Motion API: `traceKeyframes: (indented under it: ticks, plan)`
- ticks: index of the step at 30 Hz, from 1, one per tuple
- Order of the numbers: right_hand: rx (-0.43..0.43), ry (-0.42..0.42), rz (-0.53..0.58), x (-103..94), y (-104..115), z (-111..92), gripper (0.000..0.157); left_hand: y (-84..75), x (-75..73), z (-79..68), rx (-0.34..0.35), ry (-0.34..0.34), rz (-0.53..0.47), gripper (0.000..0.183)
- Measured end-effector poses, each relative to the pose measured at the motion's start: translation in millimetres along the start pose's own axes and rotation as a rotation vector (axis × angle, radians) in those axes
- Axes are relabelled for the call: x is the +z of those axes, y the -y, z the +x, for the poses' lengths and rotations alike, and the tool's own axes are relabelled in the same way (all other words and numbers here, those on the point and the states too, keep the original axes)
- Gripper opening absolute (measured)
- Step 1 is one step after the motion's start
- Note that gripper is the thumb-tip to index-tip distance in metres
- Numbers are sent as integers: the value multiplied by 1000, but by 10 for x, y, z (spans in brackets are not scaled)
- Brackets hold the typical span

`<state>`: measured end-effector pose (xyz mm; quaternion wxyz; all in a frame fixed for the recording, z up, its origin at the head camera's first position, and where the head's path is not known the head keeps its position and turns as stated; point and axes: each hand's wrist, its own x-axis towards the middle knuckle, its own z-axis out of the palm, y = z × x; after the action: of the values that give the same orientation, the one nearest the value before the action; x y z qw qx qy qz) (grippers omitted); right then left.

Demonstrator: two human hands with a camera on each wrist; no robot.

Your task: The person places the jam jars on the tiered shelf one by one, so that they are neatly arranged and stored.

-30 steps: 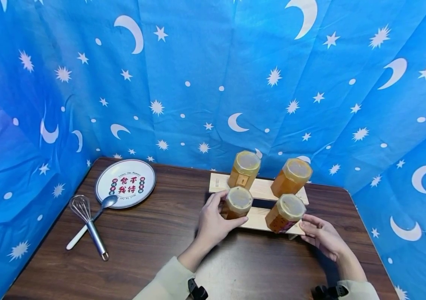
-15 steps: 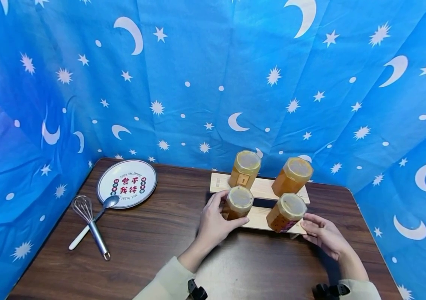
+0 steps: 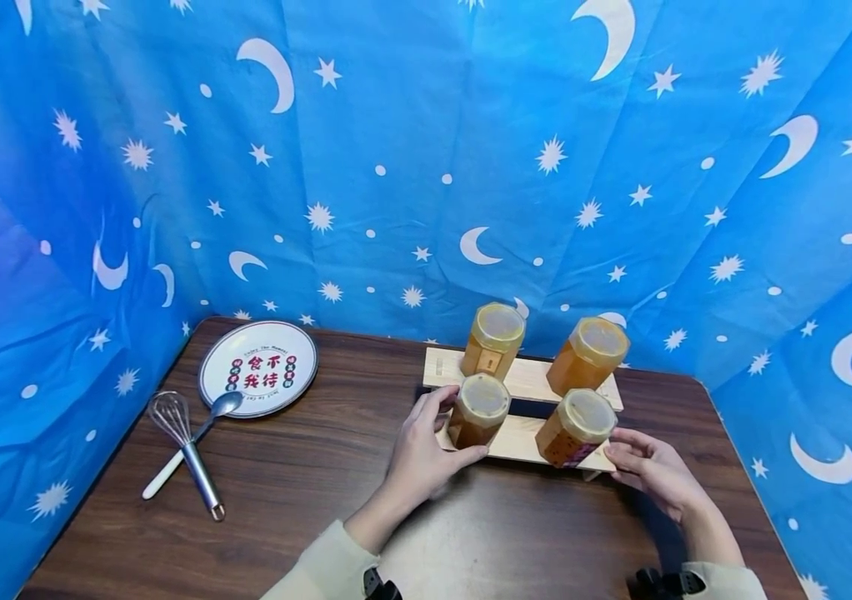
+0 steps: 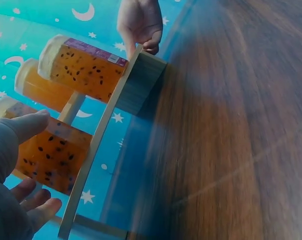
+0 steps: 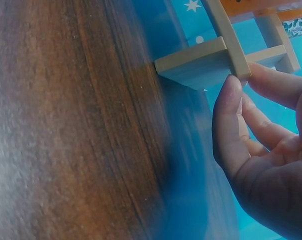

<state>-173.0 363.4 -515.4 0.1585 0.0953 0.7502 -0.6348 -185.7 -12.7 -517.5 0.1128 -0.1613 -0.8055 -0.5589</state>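
Observation:
A two-tier wooden rack (image 3: 519, 440) stands on the table with jars of amber contents on both tiers. Around the front left jar (image 3: 480, 415) my left hand (image 3: 418, 458) is spread, thumb in front and fingers at its left side. In the left wrist view that jar (image 4: 56, 157) shows dark seeds, and the fingertips (image 4: 46, 212) are apart from it. My right hand (image 3: 654, 475) pinches the right end of the lower board between thumb and forefinger, as the right wrist view shows at the board end (image 5: 238, 65). Close by stands the front right jar (image 3: 576, 429), with a purple label.
Two more jars, a back left jar (image 3: 493, 340) and a back right jar (image 3: 588, 357), stand on the upper tier. To the left lie a printed plate (image 3: 257, 342), a spoon (image 3: 165, 473) and a whisk (image 3: 201, 481). A starry blue cloth (image 3: 396, 125) hangs behind the table.
My left hand has loosened and drawn slightly left from the front left jar. The right hand keeps its pinch on the rack, and the whole view has shifted slightly.

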Motion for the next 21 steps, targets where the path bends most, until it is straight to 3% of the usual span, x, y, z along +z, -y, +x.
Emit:
traceKeyframes:
  ticks: [9,12,17,21]
  plan:
    - [12,-9,55,-1,-53,6,56,23,-240,-54,20,42,6,91]
    - [33,1,110,-4,-57,9,47,27,-360,-55,36,42,6,92]
    - [70,53,248,-21,-75,-3,17,90,-573,-61,39,26,40,92]
    - [75,94,307,-41,-102,-5,16,147,-742,-47,27,4,94,92]
